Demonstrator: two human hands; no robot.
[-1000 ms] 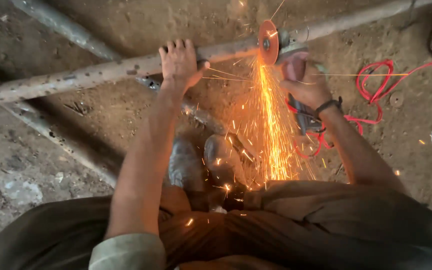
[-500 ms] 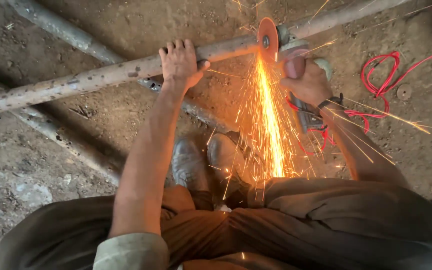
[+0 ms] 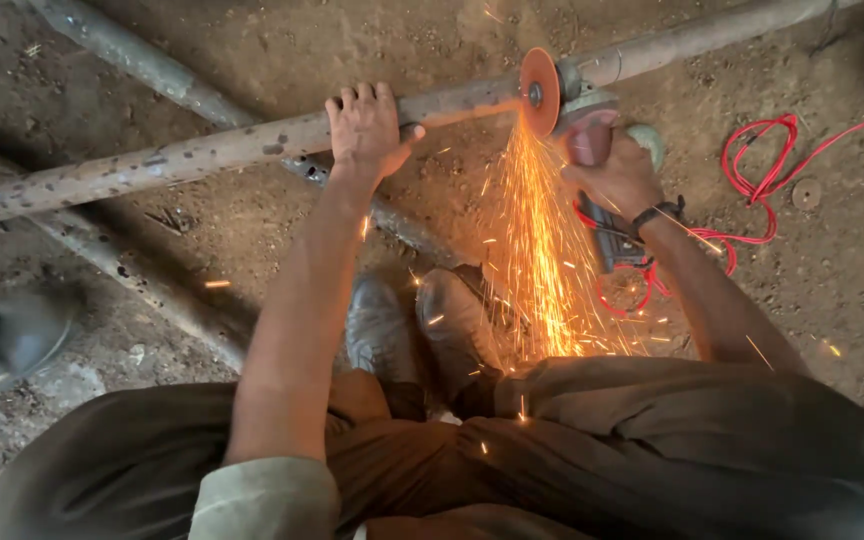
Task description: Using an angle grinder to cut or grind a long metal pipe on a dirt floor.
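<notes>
Fingers (image 3: 357, 100) of the left hand (image 3: 364, 132) press down the rusty pipe (image 3: 202, 152) while the right hand (image 3: 620, 175) grips the angle grinder (image 3: 592, 125) mid-cut, needing steady pressure.

I see no packages, labels, signs or screens anywhere around me on this dirt ground here.
</notes>
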